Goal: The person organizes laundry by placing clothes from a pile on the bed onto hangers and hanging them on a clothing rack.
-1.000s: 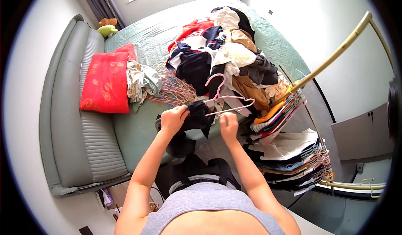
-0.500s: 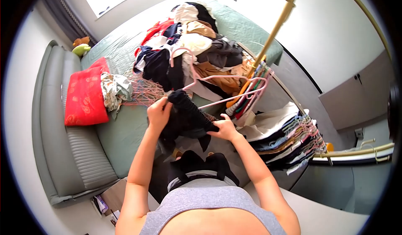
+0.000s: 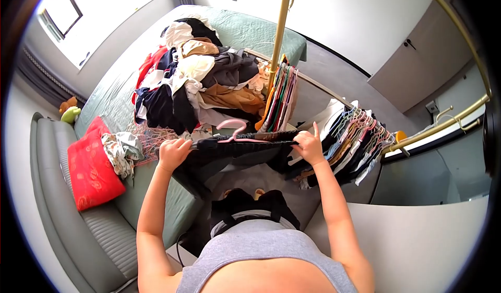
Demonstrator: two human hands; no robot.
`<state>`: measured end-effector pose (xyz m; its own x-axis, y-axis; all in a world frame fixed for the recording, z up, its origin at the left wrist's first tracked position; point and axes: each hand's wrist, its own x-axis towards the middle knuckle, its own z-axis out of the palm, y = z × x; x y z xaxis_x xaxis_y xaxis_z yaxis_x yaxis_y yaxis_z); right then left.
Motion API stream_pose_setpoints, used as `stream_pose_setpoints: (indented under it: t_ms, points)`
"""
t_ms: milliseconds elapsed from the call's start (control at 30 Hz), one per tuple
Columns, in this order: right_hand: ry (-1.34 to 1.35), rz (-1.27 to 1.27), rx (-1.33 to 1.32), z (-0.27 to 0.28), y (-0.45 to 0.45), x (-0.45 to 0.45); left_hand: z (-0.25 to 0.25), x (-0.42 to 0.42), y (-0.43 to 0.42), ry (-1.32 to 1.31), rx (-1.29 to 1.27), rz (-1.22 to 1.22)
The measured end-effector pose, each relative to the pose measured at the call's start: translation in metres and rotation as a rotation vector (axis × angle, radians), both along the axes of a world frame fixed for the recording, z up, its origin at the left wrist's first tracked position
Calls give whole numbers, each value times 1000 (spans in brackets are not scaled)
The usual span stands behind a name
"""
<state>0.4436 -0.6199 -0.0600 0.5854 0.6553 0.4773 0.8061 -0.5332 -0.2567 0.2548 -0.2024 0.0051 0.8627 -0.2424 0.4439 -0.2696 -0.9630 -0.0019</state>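
A black garment [image 3: 240, 149] is stretched out sideways in front of me by its waistband. A pink hanger [image 3: 233, 129] sits in it, its hook standing up above the middle of the band. My left hand [image 3: 175, 153] is closed on the garment's left end. At the right end, my right hand [image 3: 309, 145] grips the band, with the index finger pointing up. The lower part of the garment hangs down over the edge of the bed.
Beyond lies a clothes heap [image 3: 195, 81] on the green bed [image 3: 250, 24]. Loose hangers [image 3: 151, 139] and a red pillow [image 3: 94, 165] are at the left. A gold rack [image 3: 282, 26] holds hung clothes [image 3: 347, 147] at the right.
The garment, earlier bunched at the hanger's left end, is now spread across the hanger. My hands have moved apart, and the view has turned toward the rack on the right.
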Motion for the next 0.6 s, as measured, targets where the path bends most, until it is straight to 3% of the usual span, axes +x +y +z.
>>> stream_pose_setpoints:
  t_ms: [133,233,333,400,433,533,600]
  points:
    - [84,-10,80,28,18,-18,-1,24,0,-51,34,-30]
    - [172,97,186,64,56,-51,-19,38,0,-61,-122,-13]
    - [125,141,204,54,81,-63,-29,45,-3,-71,-304,-26]
    - [611,-54,418,51,86,-69,-38,49,-12,-97,-323,-119]
    - [678,-95,533,57,91,-76,-44,49,-17,-42,-311,-145]
    - [729,-210,442,46,89,-92,-61,53,-29,-87,-302,-306]
    - [736,-206,559,37,81,-106,-67,52,-31,-97,-322,-358]
